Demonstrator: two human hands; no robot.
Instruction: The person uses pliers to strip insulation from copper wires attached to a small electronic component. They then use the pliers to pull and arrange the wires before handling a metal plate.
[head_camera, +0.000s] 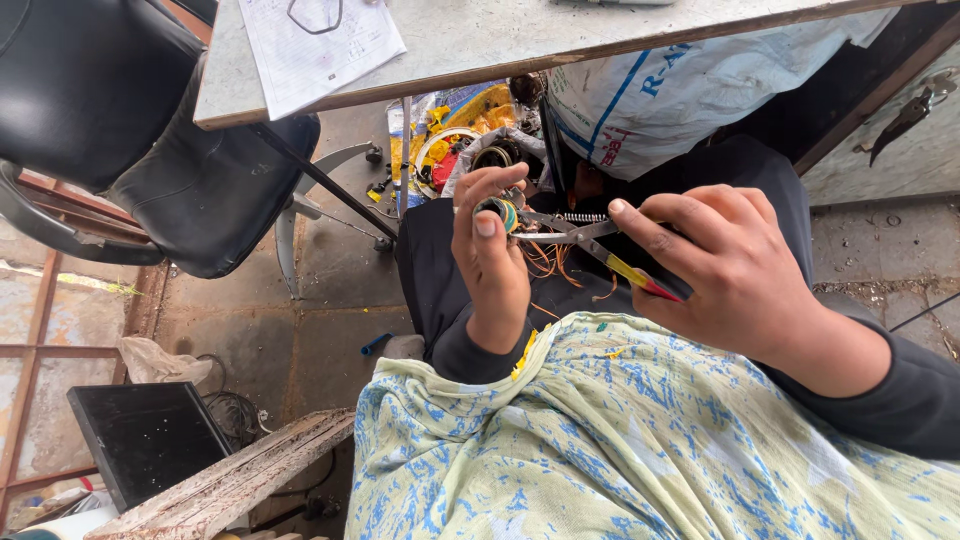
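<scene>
Left hand (490, 250) pinches a small round coil wound with green and copper wire (497, 213), loose strands hanging at 6 o'clock. Right hand (735, 265) grasps metal pliers with red-yellow handles (590, 243), their tips at the coil's 3 o'clock, above a blue-patterned cloth (640, 440).

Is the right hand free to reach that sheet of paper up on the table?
Probably not as things stand: the right hand is gripping pliers whose tips meet the small coil held in the left hand, and the paper lies well beyond both.
</scene>
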